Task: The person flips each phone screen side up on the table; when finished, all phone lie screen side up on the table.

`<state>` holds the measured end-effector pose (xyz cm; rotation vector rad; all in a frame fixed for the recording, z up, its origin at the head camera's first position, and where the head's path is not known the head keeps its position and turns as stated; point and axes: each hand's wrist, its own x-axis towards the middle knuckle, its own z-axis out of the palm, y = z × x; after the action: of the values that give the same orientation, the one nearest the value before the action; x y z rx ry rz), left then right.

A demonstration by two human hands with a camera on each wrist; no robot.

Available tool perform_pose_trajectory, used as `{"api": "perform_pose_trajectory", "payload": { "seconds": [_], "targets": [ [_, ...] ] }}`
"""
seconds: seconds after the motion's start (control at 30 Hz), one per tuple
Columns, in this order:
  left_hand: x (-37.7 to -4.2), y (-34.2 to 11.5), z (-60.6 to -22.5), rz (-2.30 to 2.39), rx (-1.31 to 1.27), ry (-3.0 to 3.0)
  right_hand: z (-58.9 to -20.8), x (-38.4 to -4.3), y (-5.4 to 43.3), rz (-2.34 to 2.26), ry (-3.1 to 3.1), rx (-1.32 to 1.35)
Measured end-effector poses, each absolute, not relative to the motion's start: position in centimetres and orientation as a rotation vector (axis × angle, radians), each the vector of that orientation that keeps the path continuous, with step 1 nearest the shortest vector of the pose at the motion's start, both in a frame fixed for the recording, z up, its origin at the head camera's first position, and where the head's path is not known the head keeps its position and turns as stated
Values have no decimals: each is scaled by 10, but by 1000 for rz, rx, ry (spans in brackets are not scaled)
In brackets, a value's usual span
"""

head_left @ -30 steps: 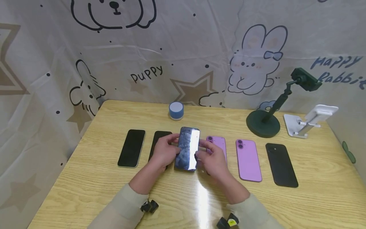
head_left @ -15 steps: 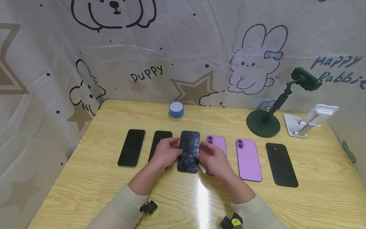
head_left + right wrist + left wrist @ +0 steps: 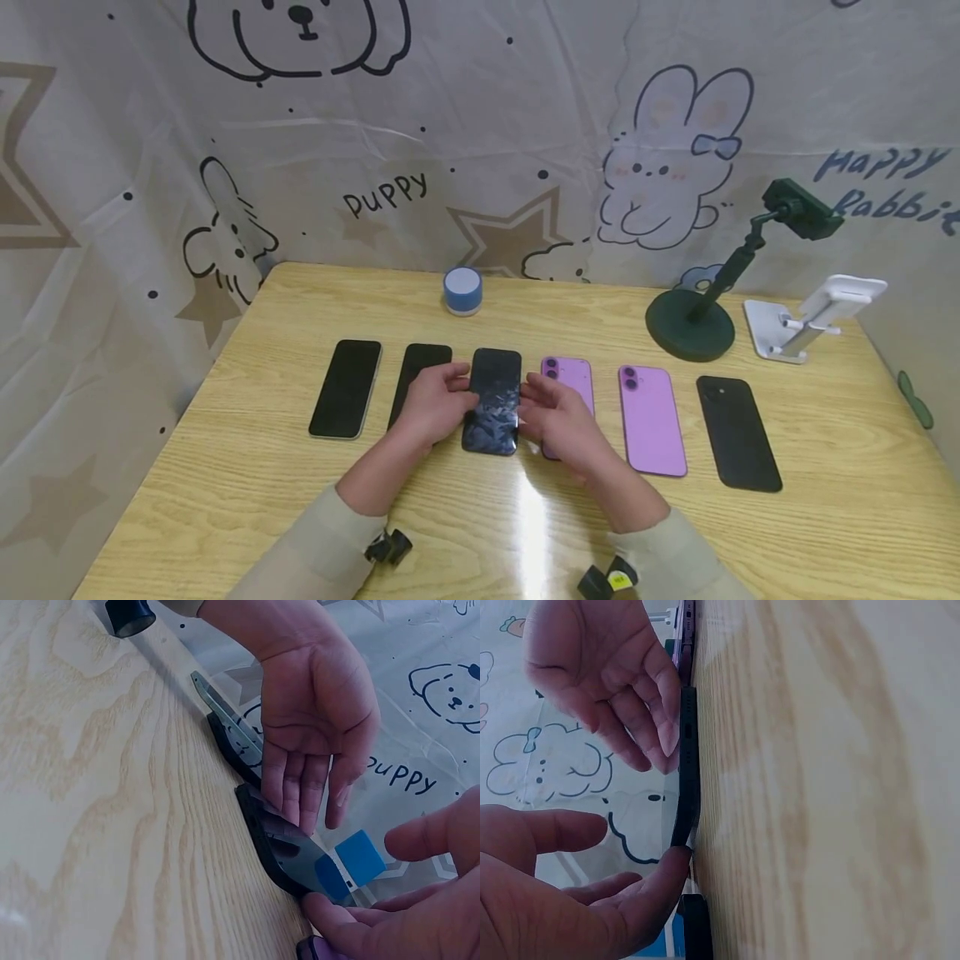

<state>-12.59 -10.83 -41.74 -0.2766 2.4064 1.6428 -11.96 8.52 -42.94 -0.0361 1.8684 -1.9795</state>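
A black smartphone (image 3: 493,400) with a shiny, reflective screen lies face up on the table between both hands. My left hand (image 3: 435,404) is at its left long side, fingers loosely bent, partly covering another dark phone (image 3: 422,360). On the opposite side, my right hand (image 3: 558,412) has its fingers relaxed right at the edge and overlaps a pink phone (image 3: 576,371). Low in the left wrist view, a fingertip of the left hand (image 3: 592,907) meets the edge of the smartphone (image 3: 689,750). The right wrist view has a right fingertip (image 3: 319,907) at the smartphone's side (image 3: 262,851).
A black phone with a light frame (image 3: 346,388) lies far left. To the right are a second pink phone (image 3: 652,421) and a black phone (image 3: 738,433), both back up. Behind stand a blue round box (image 3: 462,292), a dark green stand (image 3: 690,325) and a white phone stand (image 3: 813,317).
The smartphone, earlier gripped by both hands and tilted with a bright glare, has gone down flat onto the table. The right hand's fingers have loosened from it and moved slightly right.
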Motion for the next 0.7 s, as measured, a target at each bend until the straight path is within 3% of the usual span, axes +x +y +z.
{"api": "perform_pose_trajectory", "payload": {
  "seconds": [0.33,0.7],
  "targets": [
    [-126,-105,-415,1551,-232,2496,-427,-117,93,-1819,2102,-77],
    [-124,-65,-401,1628,-56,2408,-414,-110,142,-1709,2309,-61]
  ]
}}
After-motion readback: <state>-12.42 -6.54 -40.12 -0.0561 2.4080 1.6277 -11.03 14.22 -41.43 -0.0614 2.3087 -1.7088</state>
